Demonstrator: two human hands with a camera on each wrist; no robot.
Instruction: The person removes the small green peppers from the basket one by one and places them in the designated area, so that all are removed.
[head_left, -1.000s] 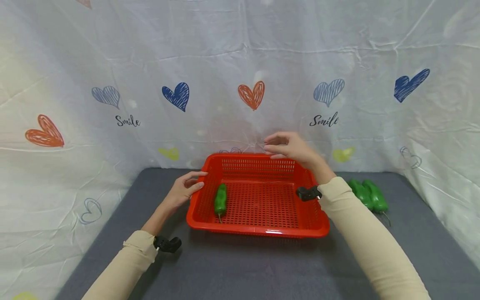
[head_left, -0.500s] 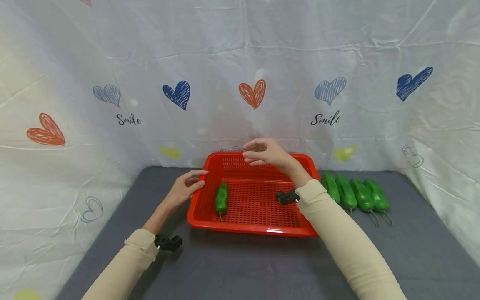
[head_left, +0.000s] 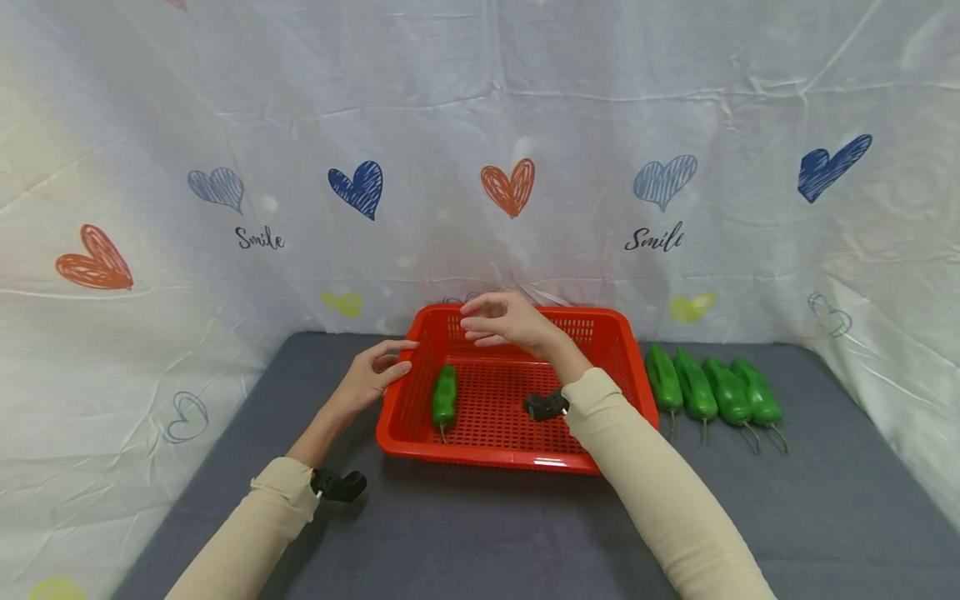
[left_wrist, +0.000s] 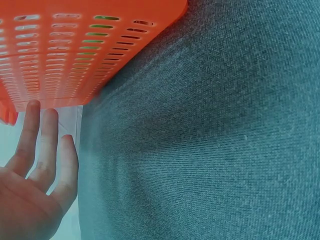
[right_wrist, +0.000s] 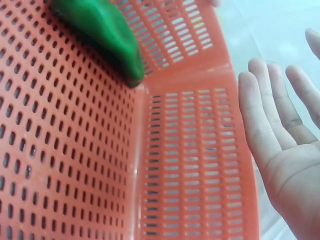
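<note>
A red perforated plastic basket (head_left: 517, 460) stands on the table. Inside it, along the left wall, lies one green pepper (head_left: 445, 396) with its stem toward the front; the right wrist view shows the same pepper (right_wrist: 102, 30) in a corner. My left hand (head_left: 365, 379) is at the basket's left rim, fingertips right at the edge, fingers loosely extended. In the left wrist view that hand (left_wrist: 37, 185) appears beside the slotted outer wall. Over the back part of the basket hovers my right hand (head_left: 510, 323), fingers relaxed, with nothing in it; its palm (right_wrist: 295, 170) shows bare in the right wrist view.
Several green peppers (head_left: 696, 387) lie side by side on the table right of the basket, stems toward the front. A dark grey cloth (head_left: 480, 533) covers the table. Behind hangs a white curtain (head_left: 435, 83) printed with hearts.
My right hand has moved left and slightly down over the basket, bringing all the peppers on the right into view. My left hand has stayed at the left rim.
</note>
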